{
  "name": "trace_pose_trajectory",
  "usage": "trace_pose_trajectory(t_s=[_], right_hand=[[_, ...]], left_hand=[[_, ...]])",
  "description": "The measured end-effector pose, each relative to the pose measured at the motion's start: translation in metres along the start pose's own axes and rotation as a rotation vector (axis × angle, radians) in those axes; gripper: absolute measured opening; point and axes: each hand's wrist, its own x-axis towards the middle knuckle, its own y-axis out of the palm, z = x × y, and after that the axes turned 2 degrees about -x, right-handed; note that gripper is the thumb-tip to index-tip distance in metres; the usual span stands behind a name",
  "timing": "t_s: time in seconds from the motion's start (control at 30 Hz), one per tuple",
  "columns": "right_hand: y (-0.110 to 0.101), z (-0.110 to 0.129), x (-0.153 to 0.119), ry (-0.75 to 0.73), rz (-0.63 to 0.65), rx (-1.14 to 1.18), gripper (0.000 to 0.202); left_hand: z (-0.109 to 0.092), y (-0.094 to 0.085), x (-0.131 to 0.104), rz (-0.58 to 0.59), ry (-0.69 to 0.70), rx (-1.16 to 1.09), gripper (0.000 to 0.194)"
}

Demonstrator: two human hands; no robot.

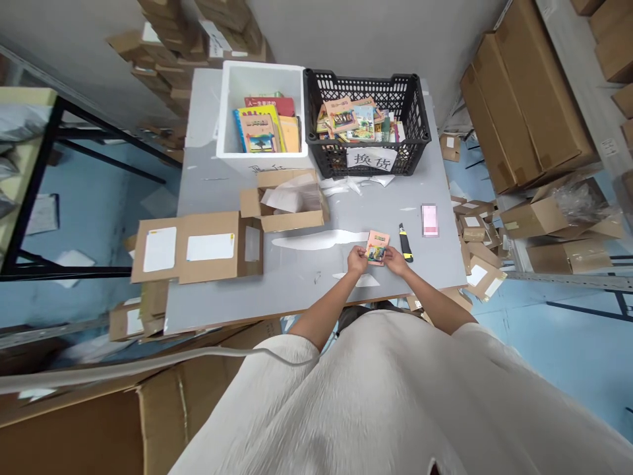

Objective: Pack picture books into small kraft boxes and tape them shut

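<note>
A small pink book (378,247) with a colourful picture on its cover is held over the grey table between both hands. My left hand (357,259) grips its left edge, and my right hand (395,260) grips its right edge, fingers closed on it. Just right of my right hand lies a yellow and black utility knife (405,243). A phone with a pink screen (430,220) rests farther right. Beyond the hands stand a black crate (366,86) and a white foam box (262,73), both with books inside.
An open cardboard box (293,221) with packing material sits on the grey table (297,287), left of the hands. Closed cartons (208,266) stand at the table's left edge. Cardboard boxes crowd the floor on both sides. A cable crosses at lower left.
</note>
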Motion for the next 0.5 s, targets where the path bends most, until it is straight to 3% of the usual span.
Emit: trace_pose_trajectory(t_s=[0.07, 0.23, 0.5], right_hand=[[0.004, 0.004, -0.001, 0.014, -0.020, 0.025, 0.043], [0.009, 0.023, -0.005, 0.008, -0.046, 0.055, 0.013], [0.021, 0.057, -0.021, -0.095, -0.042, 0.126, 0.012]], left_hand=[[0.000, -0.006, -0.001, 0.001, -0.002, -0.021, 0.025], [-0.001, -0.030, -0.006, -0.007, -0.002, -0.092, 0.028], [-0.014, -0.069, -0.014, 0.025, 0.064, -0.149, 0.019]])
